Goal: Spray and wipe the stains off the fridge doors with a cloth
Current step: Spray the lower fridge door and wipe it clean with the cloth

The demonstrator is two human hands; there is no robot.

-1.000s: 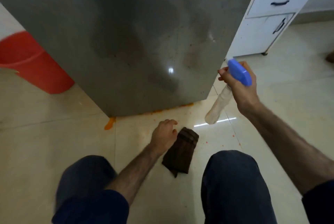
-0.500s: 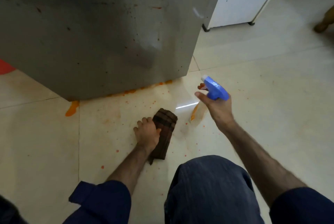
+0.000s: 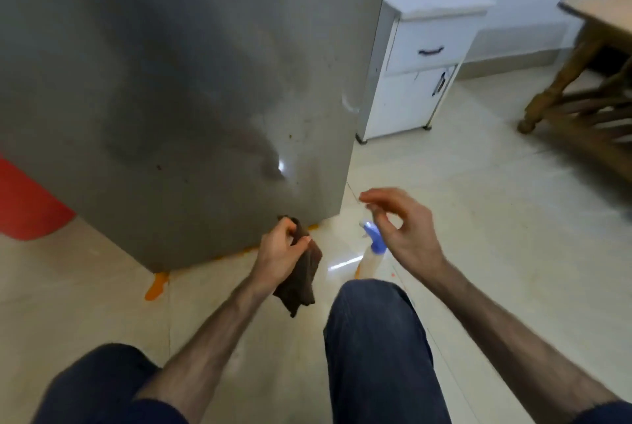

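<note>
I see my left hand (image 3: 277, 252) gripping the brown cloth (image 3: 301, 278) near the fridge door (image 3: 191, 88)'s low right corner; right hand (image 3: 403, 235) hovers slack-fingered, empty, over the spray bottle (image 3: 371, 252) on the floor (image 3: 478, 218).

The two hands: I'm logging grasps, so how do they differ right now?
The left hand grips the brown cloth with curled fingers; the right hand holds nothing, fingers loosely spread. The left is near the fridge door's lower edge; the right hovers above the spray bottle, which stands on the floor. Both are bare.
</note>
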